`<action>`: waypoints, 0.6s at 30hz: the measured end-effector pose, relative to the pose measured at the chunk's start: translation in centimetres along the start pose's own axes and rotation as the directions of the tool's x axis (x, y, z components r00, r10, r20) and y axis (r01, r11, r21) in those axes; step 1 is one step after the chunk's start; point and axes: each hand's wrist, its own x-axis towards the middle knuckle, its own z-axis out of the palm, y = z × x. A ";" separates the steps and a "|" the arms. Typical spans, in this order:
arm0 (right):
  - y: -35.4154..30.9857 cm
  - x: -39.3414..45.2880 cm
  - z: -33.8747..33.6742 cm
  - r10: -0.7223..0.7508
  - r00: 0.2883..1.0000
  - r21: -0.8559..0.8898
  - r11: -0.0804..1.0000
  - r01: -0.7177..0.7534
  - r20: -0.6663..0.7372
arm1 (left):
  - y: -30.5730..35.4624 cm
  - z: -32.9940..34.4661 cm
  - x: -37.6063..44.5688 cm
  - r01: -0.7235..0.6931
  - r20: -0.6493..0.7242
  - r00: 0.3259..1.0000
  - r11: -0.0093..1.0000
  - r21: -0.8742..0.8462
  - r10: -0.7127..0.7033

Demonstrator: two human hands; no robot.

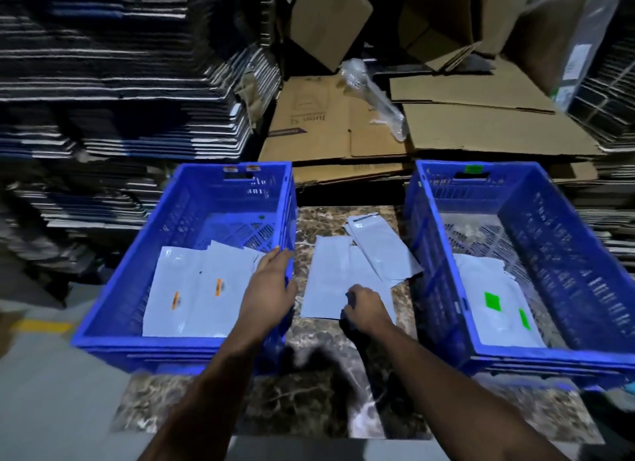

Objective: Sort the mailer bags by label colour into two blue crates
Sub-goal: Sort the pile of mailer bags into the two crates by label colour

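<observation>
Stretching behind everything, stacks of flattened cardboard (446, 127) are seen far beyond the fingertips. Two blue crates are set on a marbled slab (326, 343), one to each side of the hands. The left crate (113, 309) is touched at its inner wall by the left hand (273, 288), whose fingers (275, 256) are held straight and close together, pointing away from the body over the rim; nothing is gripped by them. Mailers with orange labels (192, 288) lie just left of those fingers. The right crate (436, 288) is kept well to the right of the right hand (366, 309), and mailers with green labels (494, 306) are held in it. Between the crates, unsorted mailers (343, 275) are spread on the slab. The nearest one is met at its near edge by the right hand, whose fingers are curled down onto it; whether it is pinched cannot be told. Its long axis is judged to run away from the body, straight ahead of those fingers. The right hand is clearly nearer, so the pick is judged to fall to it. No label is shown on these mailers.
</observation>
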 end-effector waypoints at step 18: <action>-4.0 2.6 3.4 0.332 0.942 -0.061 0.940 -0.335 -0.058 | 0.0 0.1 0.0 0.019 -0.039 0.999 1.000 -0.016 -0.019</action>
